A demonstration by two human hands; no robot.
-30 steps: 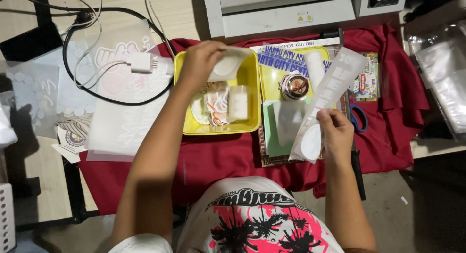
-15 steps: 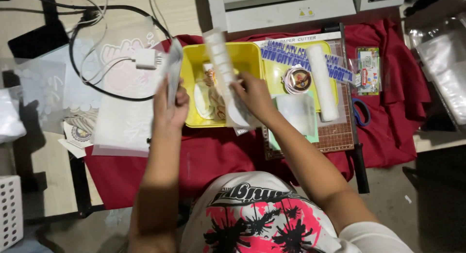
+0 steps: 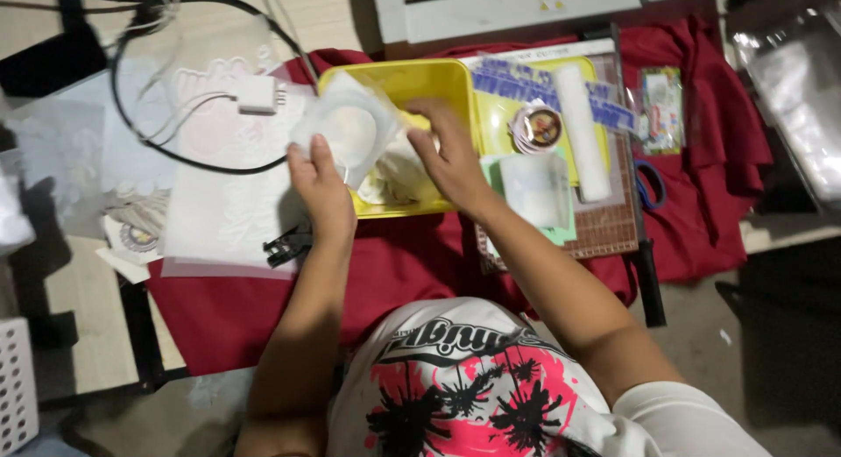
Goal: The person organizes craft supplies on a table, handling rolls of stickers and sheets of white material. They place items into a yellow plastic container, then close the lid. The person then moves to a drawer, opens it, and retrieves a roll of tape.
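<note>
From the head view, the left hand [image 3: 322, 190] is raised over the left edge of the yellow tray [image 3: 420, 78], fingers curled around a clear plastic pouch [image 3: 349, 128] with a pale round disc inside — the pouch tilts up above the tray's left rim. The right hand [image 3: 451, 155] lies inside the tray just right of the pouch, fingers spread and pressed down on a heap of small wrapped pieces [image 3: 394, 172]; whether it pinches any of them cannot be told. Both hands are close together, with a narrow gap between them over the tray's near wall. Left of the left hand lie white translucent sheets [image 3: 219, 220], a black clip [image 3: 287, 245] at their near edge, and beyond them a white charger [image 3: 257, 94] with a looping black cable [image 3: 158, 141]. Right of the right hand sit a cutting mat [image 3: 613, 225], a clear cup [image 3: 536, 187] on it, a white roll [image 3: 580, 128] and a round badge [image 3: 540, 126]. The red cloth [image 3: 394, 264] on the counter shows bare just nearer than both hands.
</note>
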